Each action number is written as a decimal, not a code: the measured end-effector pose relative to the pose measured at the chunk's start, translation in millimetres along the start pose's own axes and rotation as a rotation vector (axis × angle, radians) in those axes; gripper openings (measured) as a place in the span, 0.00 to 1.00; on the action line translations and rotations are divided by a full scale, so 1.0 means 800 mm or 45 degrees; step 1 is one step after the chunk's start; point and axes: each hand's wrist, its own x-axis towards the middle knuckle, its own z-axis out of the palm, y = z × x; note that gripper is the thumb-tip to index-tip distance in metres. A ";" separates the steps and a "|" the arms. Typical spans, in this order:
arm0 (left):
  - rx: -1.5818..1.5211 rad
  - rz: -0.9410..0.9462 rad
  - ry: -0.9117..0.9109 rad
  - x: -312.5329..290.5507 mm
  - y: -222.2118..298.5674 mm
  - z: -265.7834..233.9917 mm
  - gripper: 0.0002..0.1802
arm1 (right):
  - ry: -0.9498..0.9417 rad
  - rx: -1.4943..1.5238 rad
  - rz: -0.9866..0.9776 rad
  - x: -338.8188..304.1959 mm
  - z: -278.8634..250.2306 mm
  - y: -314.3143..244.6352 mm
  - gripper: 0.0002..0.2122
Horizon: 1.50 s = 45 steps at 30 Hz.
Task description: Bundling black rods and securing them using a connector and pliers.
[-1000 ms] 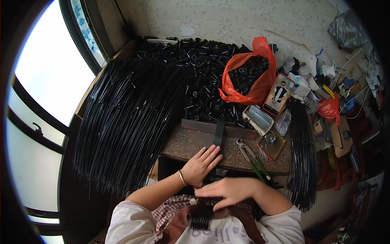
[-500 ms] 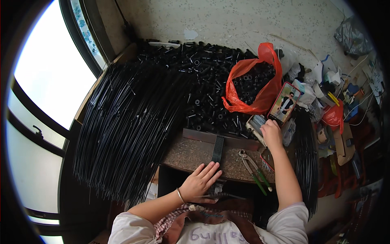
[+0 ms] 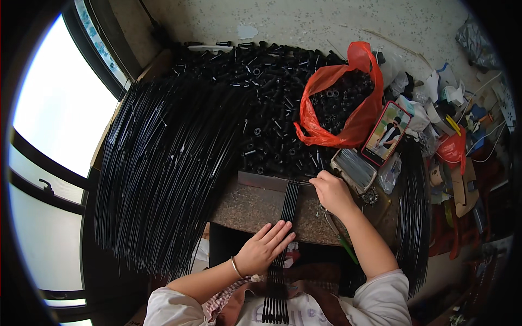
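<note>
My left hand (image 3: 267, 245) lies flat with fingers stretched across a narrow row of thin black rods (image 3: 290, 204) at the bench's front edge. The rods run from a metal strip (image 3: 261, 181) down over my lap, where their thicker ends (image 3: 275, 311) hang side by side. My right hand (image 3: 334, 194) is closed in a pinch beside the rods' far ends. A thin metal pin (image 3: 310, 181) seems to stick out of its fingertips toward the rods; its full length is hard to make out. Below that hand, pincers with green handles (image 3: 347, 249) are partly covered by my forearm.
A box of thin grey pins (image 3: 356, 167) and a phone (image 3: 386, 133) lie to the right. Behind are heaped black plastic parts (image 3: 272, 108) and a red plastic bag (image 3: 356, 142) of black pieces. Long black rods (image 3: 157, 185) cover the left side; more rods (image 3: 411, 228) hang at right.
My right hand has moved from the pin box left and nearer to the rods' far ends. The rods' lower ends now show over my lap. My left hand stays on the row.
</note>
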 end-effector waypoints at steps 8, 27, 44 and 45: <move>-0.044 0.024 0.018 0.000 -0.002 -0.001 0.32 | 0.006 0.081 -0.020 0.005 0.006 -0.001 0.04; -0.064 0.036 -0.034 0.003 -0.003 -0.007 0.39 | 0.032 -0.480 -0.579 -0.009 -0.023 0.022 0.07; -0.380 0.114 0.216 0.014 -0.016 -0.015 0.40 | -0.586 1.777 -0.152 -0.071 -0.035 -0.119 0.33; -0.366 0.131 0.232 0.013 -0.016 -0.020 0.39 | -0.575 1.450 -0.093 -0.074 -0.041 -0.132 0.21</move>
